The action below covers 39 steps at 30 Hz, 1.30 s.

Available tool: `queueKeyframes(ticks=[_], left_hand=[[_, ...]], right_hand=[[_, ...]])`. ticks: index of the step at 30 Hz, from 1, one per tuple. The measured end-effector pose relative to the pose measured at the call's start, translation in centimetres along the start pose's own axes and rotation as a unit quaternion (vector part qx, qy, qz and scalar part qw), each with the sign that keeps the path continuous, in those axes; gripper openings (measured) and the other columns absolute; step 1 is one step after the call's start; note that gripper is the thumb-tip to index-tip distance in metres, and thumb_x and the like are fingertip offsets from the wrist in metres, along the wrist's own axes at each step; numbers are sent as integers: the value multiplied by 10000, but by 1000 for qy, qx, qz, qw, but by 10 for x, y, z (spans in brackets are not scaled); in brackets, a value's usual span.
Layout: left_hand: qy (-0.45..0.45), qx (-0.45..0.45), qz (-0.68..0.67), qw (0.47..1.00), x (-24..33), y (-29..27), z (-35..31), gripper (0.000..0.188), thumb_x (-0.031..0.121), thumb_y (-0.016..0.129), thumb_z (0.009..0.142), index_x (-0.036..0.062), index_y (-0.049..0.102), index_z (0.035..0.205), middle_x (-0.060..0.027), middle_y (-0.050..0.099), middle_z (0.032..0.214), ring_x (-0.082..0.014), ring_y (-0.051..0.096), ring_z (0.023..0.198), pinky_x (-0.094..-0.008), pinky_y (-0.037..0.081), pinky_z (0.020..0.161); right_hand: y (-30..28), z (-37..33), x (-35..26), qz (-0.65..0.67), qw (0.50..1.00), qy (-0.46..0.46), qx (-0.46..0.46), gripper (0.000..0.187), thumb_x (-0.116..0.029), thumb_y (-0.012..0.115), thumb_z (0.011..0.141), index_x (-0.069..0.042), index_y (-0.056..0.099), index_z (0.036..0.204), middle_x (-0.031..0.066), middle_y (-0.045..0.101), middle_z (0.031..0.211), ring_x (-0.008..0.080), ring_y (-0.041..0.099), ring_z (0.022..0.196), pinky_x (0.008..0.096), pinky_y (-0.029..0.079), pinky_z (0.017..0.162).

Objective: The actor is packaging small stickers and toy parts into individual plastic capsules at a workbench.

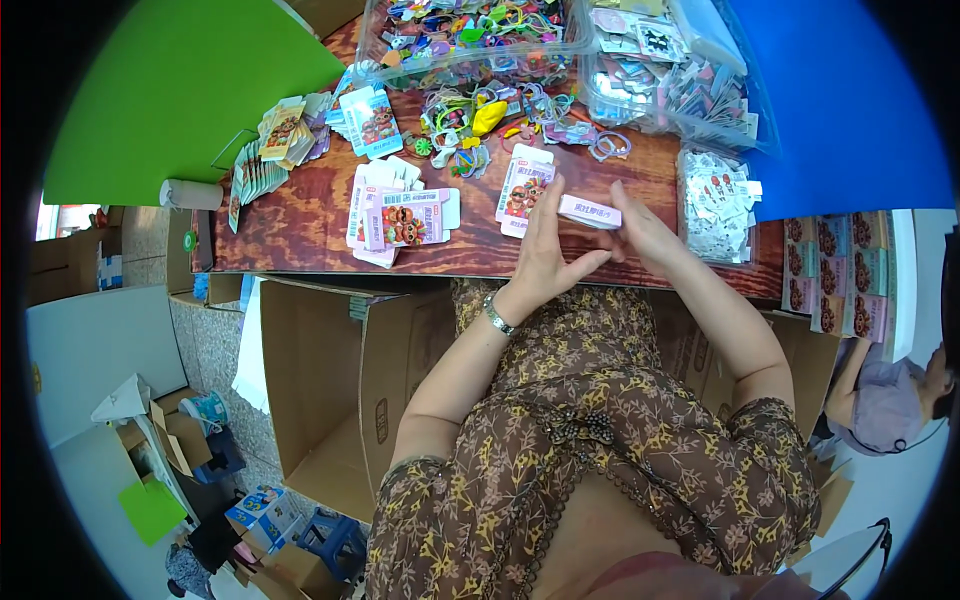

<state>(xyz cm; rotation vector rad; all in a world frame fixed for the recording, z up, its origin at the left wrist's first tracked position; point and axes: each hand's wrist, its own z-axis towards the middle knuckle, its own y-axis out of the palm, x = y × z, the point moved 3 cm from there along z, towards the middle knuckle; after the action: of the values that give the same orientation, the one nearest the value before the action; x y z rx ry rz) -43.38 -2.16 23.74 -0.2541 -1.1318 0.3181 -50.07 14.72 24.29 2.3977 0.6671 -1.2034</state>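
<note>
A small pink-and-white carton [590, 211] stands between my hands, narrow side up. My right hand [648, 235] grips its right end, thumb on top and the other fingers partly hidden behind it. My left hand [543, 250], wearing a metal watch, lays straight fingers against the carton's left end, its thumb spread away. Just left of those fingers lies a flat pink carton [522, 190] with a cartoon picture, partly covered by them. Further left is a loose pile of similar flat pink cartons [415, 220] on the wood-patterned table [310, 235].
Clear bins at the back hold colourful hair ties [480, 40] and small cards [700, 90]. Loose hair ties [455, 120] lie before them. Blue cartons [370, 122] and fanned cards [262, 165] sit left. A tub of small packets [718, 210] stands right; cardboard boxes [320, 380] are below.
</note>
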Motion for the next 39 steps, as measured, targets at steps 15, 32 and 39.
queueKeyframes(ticks=[15, 32, 39], left_hand=[[-110, 49, 44, 992, 2, -6, -7, 941, 238, 849, 737, -84, 326, 1451, -304, 531, 1329, -419, 594, 1169, -458, 501, 971], [-50, 85, 128, 987, 11, -16, -6, 1057, 150, 814, 700, -99, 209, 1530, -303, 526, 1341, -425, 562, 1147, -472, 455, 1003], [-12, 2, 73, 997, 21, -32, -2, 925, 270, 775, 833, -29, 262, 1542, -279, 479, 1430, -415, 524, 1263, -462, 448, 1048]], right_hand=[[27, -42, -48, -404, 762, -489, 131, 187, -27, 743, 852, -26, 726, 1039, 108, 685, 979, 249, 698, 866, 343, 560, 729], [42, -49, -33, -465, 692, -533, 144, 295, -40, 783, 818, -10, 697, 1099, 140, 682, 1014, 281, 694, 909, 366, 570, 712], [36, -38, -34, -374, 778, -474, 175, 147, -13, 745, 866, -21, 674, 994, 143, 671, 1029, 270, 692, 841, 342, 553, 671]])
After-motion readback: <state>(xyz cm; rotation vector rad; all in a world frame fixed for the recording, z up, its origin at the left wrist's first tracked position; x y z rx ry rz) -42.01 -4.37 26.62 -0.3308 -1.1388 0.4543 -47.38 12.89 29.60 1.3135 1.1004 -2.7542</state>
